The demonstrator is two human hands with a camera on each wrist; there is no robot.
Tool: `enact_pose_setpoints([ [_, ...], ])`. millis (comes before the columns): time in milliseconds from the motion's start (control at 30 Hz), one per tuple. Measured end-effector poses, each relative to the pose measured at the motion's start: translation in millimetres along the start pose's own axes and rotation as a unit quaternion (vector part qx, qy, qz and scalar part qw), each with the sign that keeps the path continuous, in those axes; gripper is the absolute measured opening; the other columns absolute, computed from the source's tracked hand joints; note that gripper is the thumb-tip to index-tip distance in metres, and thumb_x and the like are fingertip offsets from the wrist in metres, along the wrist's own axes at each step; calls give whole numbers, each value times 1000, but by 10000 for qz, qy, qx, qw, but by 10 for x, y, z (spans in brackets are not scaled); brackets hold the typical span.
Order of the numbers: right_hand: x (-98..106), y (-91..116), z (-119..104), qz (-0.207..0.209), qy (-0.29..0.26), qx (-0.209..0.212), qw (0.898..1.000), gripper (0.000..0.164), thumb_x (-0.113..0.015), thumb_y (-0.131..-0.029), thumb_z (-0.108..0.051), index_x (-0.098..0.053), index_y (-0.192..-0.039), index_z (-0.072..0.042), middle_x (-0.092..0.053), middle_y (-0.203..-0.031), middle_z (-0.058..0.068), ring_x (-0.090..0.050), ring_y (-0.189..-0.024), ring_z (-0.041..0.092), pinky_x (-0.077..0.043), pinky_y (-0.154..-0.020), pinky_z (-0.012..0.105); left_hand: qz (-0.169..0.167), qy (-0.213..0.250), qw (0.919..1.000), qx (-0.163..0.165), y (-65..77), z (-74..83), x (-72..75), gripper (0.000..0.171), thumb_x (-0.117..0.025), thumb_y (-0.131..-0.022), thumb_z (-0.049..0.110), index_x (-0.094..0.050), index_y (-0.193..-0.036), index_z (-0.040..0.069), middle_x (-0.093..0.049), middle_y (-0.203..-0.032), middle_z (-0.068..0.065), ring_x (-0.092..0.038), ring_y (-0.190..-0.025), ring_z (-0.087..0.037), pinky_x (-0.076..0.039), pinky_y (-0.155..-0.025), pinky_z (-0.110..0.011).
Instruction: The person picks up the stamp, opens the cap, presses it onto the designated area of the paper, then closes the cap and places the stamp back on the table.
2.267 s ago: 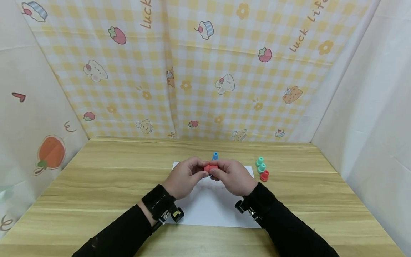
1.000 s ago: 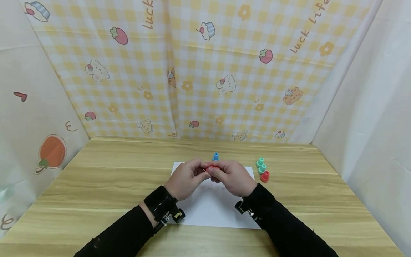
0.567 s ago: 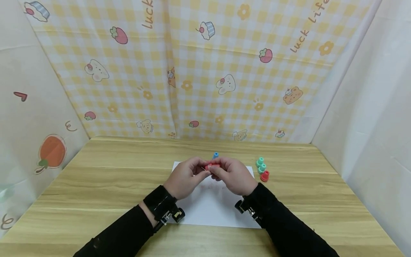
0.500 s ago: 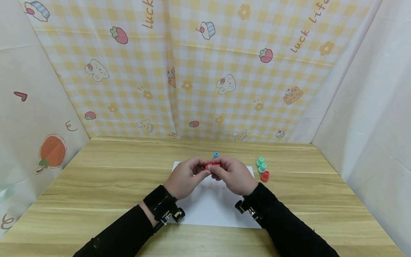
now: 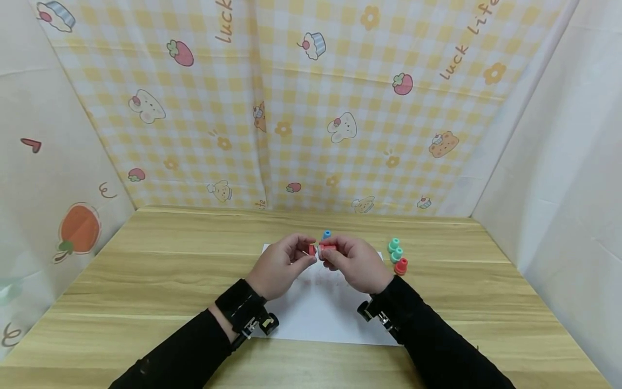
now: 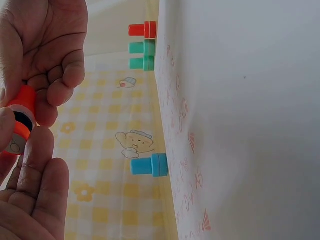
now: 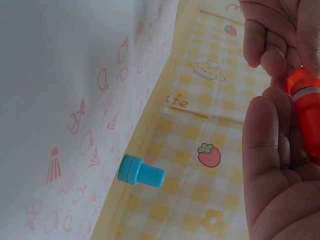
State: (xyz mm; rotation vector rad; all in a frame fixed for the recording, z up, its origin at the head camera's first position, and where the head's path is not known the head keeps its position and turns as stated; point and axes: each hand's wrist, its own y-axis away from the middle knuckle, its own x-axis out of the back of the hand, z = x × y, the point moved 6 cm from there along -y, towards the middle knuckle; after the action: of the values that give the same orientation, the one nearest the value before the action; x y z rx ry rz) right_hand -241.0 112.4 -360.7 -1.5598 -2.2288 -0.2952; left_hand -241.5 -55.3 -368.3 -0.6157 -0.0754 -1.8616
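Observation:
Over the white paper (image 5: 335,319), the left hand (image 5: 278,268) pinches a small red cap (image 5: 311,249) between thumb and fingers. Facing it, the right hand (image 5: 362,266) holds the red stamp (image 5: 328,248) by its body, its pale rim turned toward the cap. A narrow gap separates cap and stamp in the head view; a dark band shows between them in the left wrist view. Several rows of red stamped prints, such as a shuttlecock (image 7: 54,165) and fruit, mark the paper. A blue stamp (image 7: 142,172) stands upright by the paper's far edge, partly hidden behind the hands.
To the right of the paper stand two green stamps (image 5: 394,245) and another red stamp (image 5: 400,266) in a short row. The wooden table (image 5: 160,270) ends at a yellow checked cloth (image 5: 311,135) behind, with white cloth (image 5: 544,178) at the sides.
Earlier, cap and stamp were together between both hands. Now the hands have drawn slightly apart, with the cap in the left and the stamp in the right. The other stamps have not moved.

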Motion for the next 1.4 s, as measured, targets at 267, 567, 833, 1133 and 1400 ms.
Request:
enact_pose_setpoints([
  [267, 152, 27, -9, 125, 268, -68, 9995, 26, -57, -110, -15, -70, -129, -3, -74, -107, 11, -69, -97, 23, -61, -91, 36, 83, 76, 9998, 144, -11, -18, 15, 26, -72, -100, 10, -65, -125, 8, -70, -106, -4, -70, -91, -25, -55, -70, -22],
  [567, 510, 110, -8, 596, 1198, -79, 9910, 29, -60, -108, -14, -69, -133, -4, -78, -116, 9, -73, -104, 24, -59, -92, 41, 208, 7, 9996, 201, -24, -37, 29, 27, -73, -99, 9, -66, -125, 8, -70, -105, -2, -70, -89, -20, -55, -72, -22],
  [833, 701, 170, 74, 476, 1880, -368, 9803, 13, -67, -101, -8, -68, -114, -3, -76, -100, 7, -64, -84, 16, -53, -75, 27, 206, -7, 9995, 223, -19, -45, 34, 26, -73, -100, 9, -66, -125, 8, -70, -105, -3, -71, -91, -23, -56, -74, -22],
  [1133, 707, 174, 163, 91, 2704, -667, 9604, 12, -66, -95, -1, -75, -101, -4, -73, -88, 3, -59, -73, 16, -49, -67, 30, 196, -19, 9996, 225, -13, -47, 51, 26, -72, -100, 10, -65, -125, 7, -70, -106, -4, -71, -91, -24, -56, -74, -22],
  [1400, 636, 161, 282, -218, 3228, -895, 9420, 9, -70, -94, -2, -75, -100, -7, -69, -85, 1, -56, -71, 16, -49, -69, 28, 161, 11, 9997, 203, -17, -61, 45, 24, -73, -100, 10, -66, -123, 9, -69, -106, -3, -70, -89, -18, -56, -75, -22],
])
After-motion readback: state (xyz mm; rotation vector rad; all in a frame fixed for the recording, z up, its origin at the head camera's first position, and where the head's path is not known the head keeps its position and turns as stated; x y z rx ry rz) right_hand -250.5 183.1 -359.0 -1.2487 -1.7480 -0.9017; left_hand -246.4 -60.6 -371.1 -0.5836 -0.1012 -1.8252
